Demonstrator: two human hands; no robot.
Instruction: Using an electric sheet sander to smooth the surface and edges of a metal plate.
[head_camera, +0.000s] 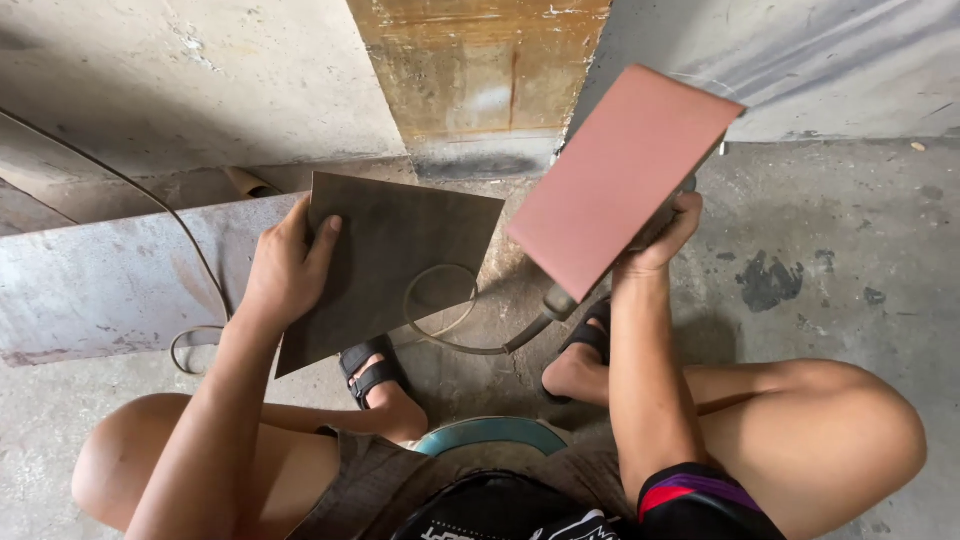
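1. Two hands, each closed on something: my left hand (285, 272) grips the near-left edge of a dark brown square tile (395, 260), thumb on top.
2. My right hand (662, 232) clasps the underside of a tool carrying a reddish-pink rectangular pad (622, 178); the tool's body is mostly hidden.
3. The pad sits just right of the tile, apart from it, long axis running up-right.
4. A cord (445, 320) loops beneath both.
5. Beyond them are the concrete floor (840, 270) and a grey slab (110, 280) at left; I see no containers.
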